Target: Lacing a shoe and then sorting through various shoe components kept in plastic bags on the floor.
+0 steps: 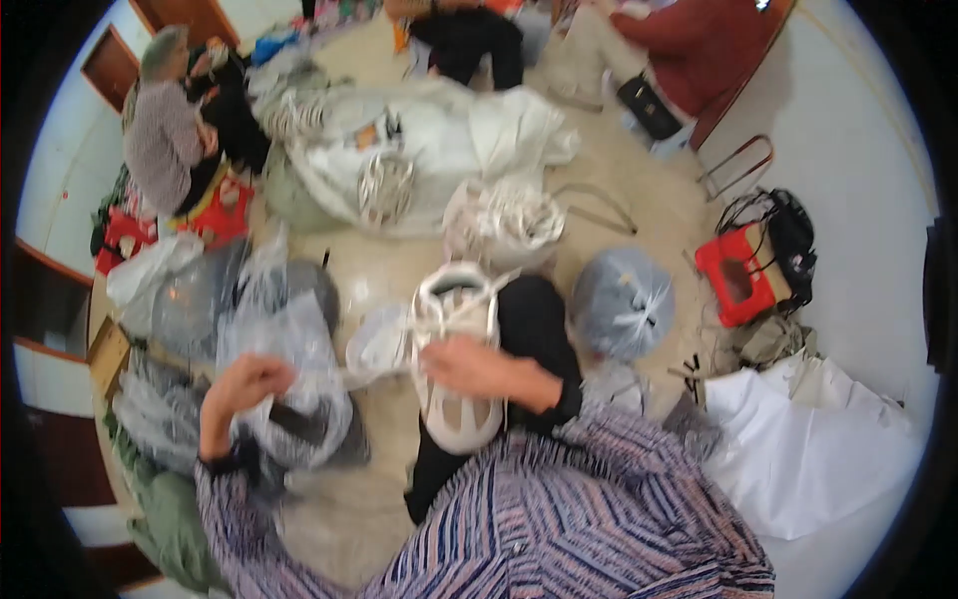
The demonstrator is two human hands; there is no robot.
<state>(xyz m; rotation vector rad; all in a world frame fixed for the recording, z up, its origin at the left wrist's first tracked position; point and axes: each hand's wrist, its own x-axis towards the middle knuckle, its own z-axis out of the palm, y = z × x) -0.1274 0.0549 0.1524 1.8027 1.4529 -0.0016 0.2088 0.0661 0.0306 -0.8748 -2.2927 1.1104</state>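
A pale beige and white sneaker (456,309) rests across my lap, its opening away from me and its toe toward my body. My right hand (477,369) lies over the sneaker's front, fingers together and pressed at the lacing. White lace (496,290) lies loosely around the opening. Off to the left, my left hand (249,384) is raised over plastic bags, its fingers curled closed. Whatever it pinches, if anything, is too small to make out. A clear plastic bag (379,344) lies just left of the sneaker.
Beyond my knees sits a bundle of pale laces (509,222). Filled plastic bags (289,329) crowd the left, and a round tied bag (626,302) stands right. Farther right are a red stool (735,275) and white sheeting (808,449). Other people sit across a white sack (449,130).
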